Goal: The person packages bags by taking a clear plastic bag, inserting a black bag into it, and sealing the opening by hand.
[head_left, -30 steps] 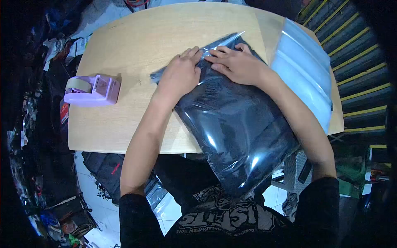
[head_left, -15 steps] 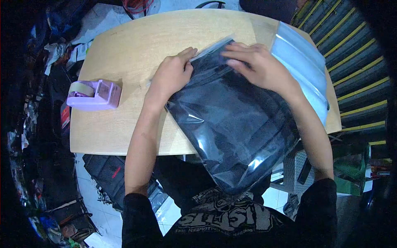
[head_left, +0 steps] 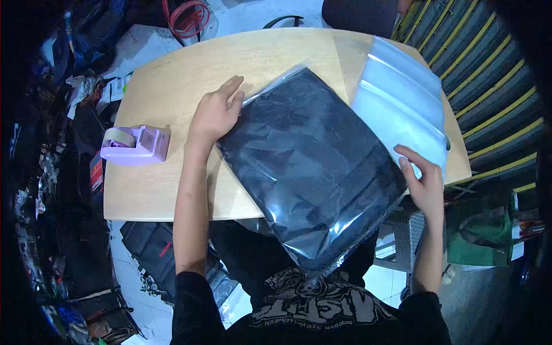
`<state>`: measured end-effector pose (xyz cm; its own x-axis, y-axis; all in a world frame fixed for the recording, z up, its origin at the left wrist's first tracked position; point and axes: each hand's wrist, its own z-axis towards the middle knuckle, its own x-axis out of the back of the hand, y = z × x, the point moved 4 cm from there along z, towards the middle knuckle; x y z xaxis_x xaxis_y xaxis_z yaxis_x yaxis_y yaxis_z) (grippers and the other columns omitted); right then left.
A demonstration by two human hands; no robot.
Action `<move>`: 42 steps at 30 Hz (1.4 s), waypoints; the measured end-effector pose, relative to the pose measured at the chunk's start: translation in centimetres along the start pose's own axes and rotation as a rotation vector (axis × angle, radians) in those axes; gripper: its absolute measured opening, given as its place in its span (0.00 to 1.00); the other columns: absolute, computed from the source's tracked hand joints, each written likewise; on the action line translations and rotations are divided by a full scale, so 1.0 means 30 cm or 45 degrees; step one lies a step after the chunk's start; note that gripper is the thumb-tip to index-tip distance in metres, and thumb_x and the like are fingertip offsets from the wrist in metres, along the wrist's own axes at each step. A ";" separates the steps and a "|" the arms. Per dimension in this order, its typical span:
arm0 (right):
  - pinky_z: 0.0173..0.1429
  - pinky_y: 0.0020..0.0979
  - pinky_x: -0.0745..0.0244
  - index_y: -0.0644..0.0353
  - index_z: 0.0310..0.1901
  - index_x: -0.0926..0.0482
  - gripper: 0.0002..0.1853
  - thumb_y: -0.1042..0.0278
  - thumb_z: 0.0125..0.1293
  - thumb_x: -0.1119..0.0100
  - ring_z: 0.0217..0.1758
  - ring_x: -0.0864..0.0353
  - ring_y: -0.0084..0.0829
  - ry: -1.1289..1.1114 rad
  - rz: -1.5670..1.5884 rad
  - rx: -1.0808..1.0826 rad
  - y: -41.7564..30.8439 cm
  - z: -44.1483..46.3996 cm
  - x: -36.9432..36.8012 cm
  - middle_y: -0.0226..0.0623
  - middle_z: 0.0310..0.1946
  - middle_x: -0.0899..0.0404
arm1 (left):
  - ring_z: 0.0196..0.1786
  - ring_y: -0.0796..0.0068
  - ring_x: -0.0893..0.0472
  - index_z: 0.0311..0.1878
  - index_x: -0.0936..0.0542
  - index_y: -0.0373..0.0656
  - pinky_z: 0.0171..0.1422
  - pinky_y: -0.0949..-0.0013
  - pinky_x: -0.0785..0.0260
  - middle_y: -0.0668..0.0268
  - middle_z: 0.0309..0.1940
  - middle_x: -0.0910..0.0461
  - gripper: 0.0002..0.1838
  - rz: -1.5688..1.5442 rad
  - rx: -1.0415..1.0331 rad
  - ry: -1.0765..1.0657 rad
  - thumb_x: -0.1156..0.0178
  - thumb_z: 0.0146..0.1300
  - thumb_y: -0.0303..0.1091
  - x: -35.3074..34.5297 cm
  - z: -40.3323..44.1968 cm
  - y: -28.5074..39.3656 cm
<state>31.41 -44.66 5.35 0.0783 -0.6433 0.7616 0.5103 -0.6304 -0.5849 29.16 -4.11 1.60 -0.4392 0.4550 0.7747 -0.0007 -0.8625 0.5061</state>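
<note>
A clear plastic bag [head_left: 313, 167] with dark folded cloth inside lies at a slant on the table, its lower corner hanging over the front edge towards my lap. My left hand [head_left: 217, 113] is at the bag's upper left edge, fingers stretched out and thumb apart, holding nothing. On the other side, my right hand [head_left: 422, 175] is beside the bag's right corner with fingers loosely bent and apart; whether the fingertips touch the plastic I cannot tell. A stack of clear plastic sleeves [head_left: 402, 95] lies just beyond that hand, partly beside the bag.
A purple tape dispenser [head_left: 138, 145] stands at the left of the wooden table [head_left: 172, 86]. Yellow-edged dark slats [head_left: 494, 98] run along the right. Below are a black bag [head_left: 152, 247] on the floor, a grey woven stool [head_left: 402, 233] and a green bag [head_left: 483, 230].
My right hand has moved from the bag's top edge down to its right corner. My left hand has drawn slightly left, and the bag's top now lies uncovered. The view has shifted a little.
</note>
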 end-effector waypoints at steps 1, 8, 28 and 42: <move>0.57 0.33 0.26 0.63 0.49 0.17 0.12 0.69 0.67 0.43 0.53 0.17 0.37 0.017 0.034 -0.069 0.019 -0.022 0.001 0.46 0.45 0.15 | 0.60 0.49 0.24 0.59 0.23 0.42 0.66 0.60 0.33 0.51 0.59 0.24 0.20 -0.002 -0.023 -0.024 0.47 0.67 0.39 -0.007 0.007 0.014; 0.55 0.28 0.27 0.68 0.48 0.18 0.13 0.69 0.70 0.45 0.49 0.18 0.28 0.262 0.359 -0.296 0.121 -0.111 -0.006 0.42 0.42 0.15 | 0.50 0.55 0.16 0.55 0.19 0.43 0.56 0.63 0.27 0.49 0.45 0.17 0.23 -0.049 0.225 -0.585 0.42 0.63 0.48 -0.102 0.186 0.021; 0.53 0.34 0.24 0.60 0.58 0.30 0.20 0.59 0.70 0.43 0.50 0.21 0.30 0.257 1.628 -0.983 0.045 -0.476 -0.230 0.36 0.48 0.22 | 0.58 0.45 0.24 0.66 0.30 0.44 0.64 0.56 0.32 0.47 0.64 0.31 0.24 0.418 -0.081 -0.704 0.51 0.70 0.42 -0.241 0.191 0.154; 0.54 0.37 0.20 0.63 0.56 0.28 0.16 0.66 0.72 0.45 0.50 0.18 0.31 -0.177 2.216 -1.046 -0.118 -0.378 -0.342 0.39 0.49 0.20 | 0.76 0.47 0.47 0.72 0.37 0.55 0.77 0.41 0.58 0.50 0.74 0.44 0.30 0.270 -0.457 -0.471 0.56 0.71 0.55 -0.277 -0.159 0.456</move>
<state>19.10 -40.75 -3.56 0.0574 -0.6863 -0.7251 -0.6549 0.5223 -0.5462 28.52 -20.73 0.28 -0.1186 0.2549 0.9597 -0.2810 -0.9356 0.2138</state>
